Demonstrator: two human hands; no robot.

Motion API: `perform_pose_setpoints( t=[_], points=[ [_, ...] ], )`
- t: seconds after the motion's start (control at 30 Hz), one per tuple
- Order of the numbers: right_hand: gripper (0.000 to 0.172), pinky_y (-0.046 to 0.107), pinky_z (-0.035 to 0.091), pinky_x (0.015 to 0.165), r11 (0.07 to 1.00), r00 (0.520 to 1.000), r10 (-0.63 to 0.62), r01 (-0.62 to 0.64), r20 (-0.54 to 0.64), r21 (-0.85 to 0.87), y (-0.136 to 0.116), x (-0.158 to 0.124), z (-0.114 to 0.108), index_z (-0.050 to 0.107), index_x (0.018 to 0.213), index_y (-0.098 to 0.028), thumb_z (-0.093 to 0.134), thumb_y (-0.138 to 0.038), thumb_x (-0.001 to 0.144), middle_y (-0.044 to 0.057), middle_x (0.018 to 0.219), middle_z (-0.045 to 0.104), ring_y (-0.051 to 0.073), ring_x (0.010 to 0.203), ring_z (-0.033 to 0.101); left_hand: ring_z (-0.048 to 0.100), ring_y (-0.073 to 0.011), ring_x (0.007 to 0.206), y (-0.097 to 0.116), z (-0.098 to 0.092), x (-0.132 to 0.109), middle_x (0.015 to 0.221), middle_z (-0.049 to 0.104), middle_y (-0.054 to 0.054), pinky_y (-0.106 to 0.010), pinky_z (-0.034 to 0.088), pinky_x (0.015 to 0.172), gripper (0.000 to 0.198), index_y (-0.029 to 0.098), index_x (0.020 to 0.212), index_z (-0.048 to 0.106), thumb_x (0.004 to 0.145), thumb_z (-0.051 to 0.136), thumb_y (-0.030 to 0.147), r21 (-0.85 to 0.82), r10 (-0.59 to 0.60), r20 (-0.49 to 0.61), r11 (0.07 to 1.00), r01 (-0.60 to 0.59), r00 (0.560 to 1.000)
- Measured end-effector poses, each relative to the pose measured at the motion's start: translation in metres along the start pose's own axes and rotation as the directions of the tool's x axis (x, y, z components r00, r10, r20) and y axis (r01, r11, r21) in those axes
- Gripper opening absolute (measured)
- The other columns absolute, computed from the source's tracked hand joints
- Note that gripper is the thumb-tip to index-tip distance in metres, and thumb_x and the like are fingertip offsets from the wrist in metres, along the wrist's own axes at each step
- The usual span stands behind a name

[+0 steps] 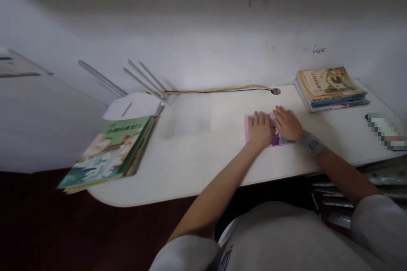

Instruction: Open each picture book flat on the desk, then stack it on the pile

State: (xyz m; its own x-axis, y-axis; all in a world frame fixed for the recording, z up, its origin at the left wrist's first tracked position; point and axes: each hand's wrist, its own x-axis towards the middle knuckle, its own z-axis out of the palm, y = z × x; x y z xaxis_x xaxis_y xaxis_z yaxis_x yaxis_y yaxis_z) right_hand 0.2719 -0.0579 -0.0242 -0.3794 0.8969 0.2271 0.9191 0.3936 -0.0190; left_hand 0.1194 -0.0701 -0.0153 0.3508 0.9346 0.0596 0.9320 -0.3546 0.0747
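Observation:
A pink and purple printed sheet or thin booklet (276, 139) lies flat on the white desk (190, 156). Both palms rest on it, covering much of its surface. My left hand (261, 128) presses on its left half with the fingers stretched out. Close beside it, my right hand (288, 123) lies on the right half, fingers spread. A grey watch or band (312, 144) is around my right wrist. Whether the pink item has several pages cannot be made out.
A book stack (330, 87) stands at the back right, near a phone-like pixelated object (388, 131). At left, picture books (111, 152) overhang the desk edge before a white router (132, 106) with antennas. A yellow cable (219, 89) runs along the wall into a desk hole (277, 91).

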Motion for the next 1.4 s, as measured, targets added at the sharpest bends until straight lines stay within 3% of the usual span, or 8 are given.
perform_pose_setpoints(
  t=[0.13,0.4,0.57,0.77,0.97,1.2,1.33,1.4],
  points=[
    [0.052,0.045,0.026,0.109,0.995,0.996,-0.084,0.082,0.035,0.062,-0.012,0.003,0.007,0.041,0.141,-0.01,0.023,-0.035,0.099,0.014,0.147,0.042,0.026,0.136,0.036,0.016,-0.04,0.143,0.003,0.008,0.003,0.156,0.023,-0.013,-0.061,0.016,0.112,0.062,0.013,0.15,0.023,0.093,0.029,0.036,-0.048,0.055,0.093,0.998,-0.051,0.994],
    [0.064,0.049,0.03,0.105,0.999,0.999,-0.047,0.047,0.012,-0.015,0.028,-0.015,0.01,0.044,0.139,-0.015,0.042,-0.057,0.091,0.018,0.146,0.041,0.034,0.133,0.037,0.021,-0.038,0.142,-0.037,0.011,-0.012,0.155,0.027,-0.011,-0.052,0.02,0.113,0.078,0.017,0.147,0.033,0.089,0.027,0.068,-0.045,0.064,-0.01,0.997,-0.065,0.998],
    [0.067,0.048,0.032,0.104,0.998,0.998,-0.056,0.056,-0.008,0.034,0.028,-0.012,0.01,0.049,0.136,-0.014,0.044,-0.06,0.088,0.018,0.141,0.048,0.034,0.13,0.04,0.026,-0.0267,0.142,-0.054,0.006,-0.013,0.154,0.03,-0.011,-0.044,0.024,0.114,0.075,0.012,0.147,0.029,0.092,0.025,0.063,-0.025,0.015,0.051,1.0,-0.014,0.999],
    [0.058,0.045,0.036,0.103,0.989,0.995,-0.103,0.104,-0.014,0.108,0.038,-0.006,0.013,0.049,0.134,-0.011,0.042,-0.051,0.092,0.016,0.133,0.054,0.03,0.123,0.045,0.048,-0.0294,0.125,-0.078,-0.001,-0.006,0.14,0.05,-0.014,-0.042,0.04,0.1,0.057,0.012,0.136,0.046,0.095,0.03,0.05,0.023,-0.094,-0.031,0.995,0.095,0.995],
    [0.056,0.045,0.033,0.109,0.983,0.992,-0.111,0.119,-0.058,0.141,0.042,-0.004,0.023,0.05,0.132,-0.007,0.039,-0.046,0.094,0.018,0.134,0.053,0.029,0.125,0.045,0.038,-0.033,0.133,-0.086,0.009,-0.007,0.144,0.045,-0.017,-0.049,0.029,0.11,0.048,0.009,0.13,0.051,0.094,0.04,0.038,-0.183,-0.174,-0.086,0.971,0.156,0.981],
    [0.06,0.05,0.035,0.108,0.971,0.99,-0.044,0.074,-0.132,0.229,0.047,-0.004,0.034,0.046,0.136,-0.006,0.038,-0.048,0.093,0.021,0.135,0.052,0.032,0.128,0.044,0.065,-0.0232,0.094,-0.086,-0.002,0.004,0.105,0.068,-0.014,-0.039,0.051,0.084,0.043,0.012,0.127,0.052,0.088,0.049,0.03,-0.795,-0.346,-0.027,0.576,0.19,0.938],
    [0.058,0.052,0.035,0.107,0.947,0.98,0.012,0.052,-0.199,0.316,0.055,-0.001,0.039,0.044,0.137,-0.01,0.038,-0.047,0.093,0.02,0.136,0.052,0.032,0.131,0.042,0.062,-0.013,0.062,-0.087,-0.009,0.014,0.075,0.065,0.001,-0.027,0.05,0.062,0.079,0.02,0.149,0.02,0.081,0.06,0.024,-0.975,-0.271,0.063,0.187,0.117,0.961],
    [0.056,0.05,0.036,0.108,0.92,0.972,0.031,0.063,-0.232,0.388,0.059,0.001,0.04,0.044,0.136,-0.012,0.039,-0.047,0.092,0.018,0.136,0.052,0.029,0.13,0.043,0.059,-0.0106,0.058,-0.09,-0.01,0.019,0.068,0.062,0.004,-0.024,0.048,0.06,0.08,0.021,0.147,0.029,0.075,0.064,0.019,-0.993,-0.187,0.087,0.063,0.1,0.979]
  ],
)
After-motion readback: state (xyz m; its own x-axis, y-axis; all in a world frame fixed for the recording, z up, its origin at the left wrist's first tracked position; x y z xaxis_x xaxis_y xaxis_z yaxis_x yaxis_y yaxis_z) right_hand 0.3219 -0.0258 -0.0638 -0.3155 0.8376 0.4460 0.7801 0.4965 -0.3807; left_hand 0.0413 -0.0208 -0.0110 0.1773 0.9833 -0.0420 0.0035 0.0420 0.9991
